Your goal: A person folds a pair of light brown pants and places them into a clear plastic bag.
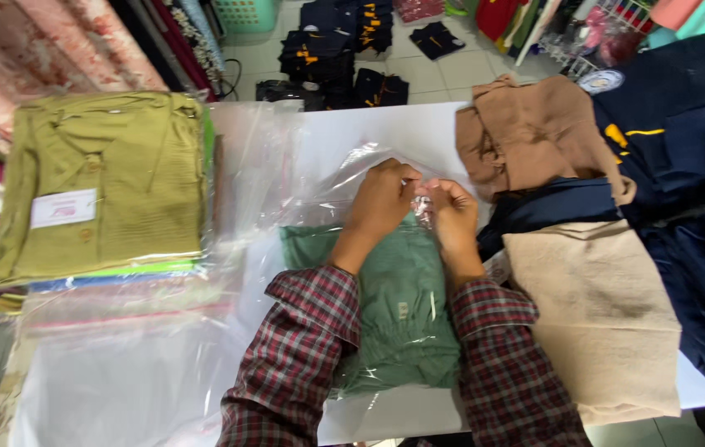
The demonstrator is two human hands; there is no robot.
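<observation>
Under both hands (pixel 414 207), green shirt (pixel 398 306), clear bag (pixel 344 178) pinched

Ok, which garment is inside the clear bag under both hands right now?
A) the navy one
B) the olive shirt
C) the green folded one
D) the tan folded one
C: the green folded garment lies inside the clear plastic bag, whose open end the left hand and right hand pinch.

I see my left hand (pixel 381 203) and right hand (pixel 452 207) pinching a glossy, crinkled clear plastic bag (pixel 344 178) over a matt green cloth garment (pixel 394 298). At lower right, the beige cloth (pixel 601 314) looks coarse and matt; my sleeves are soft plaid flannel
</observation>
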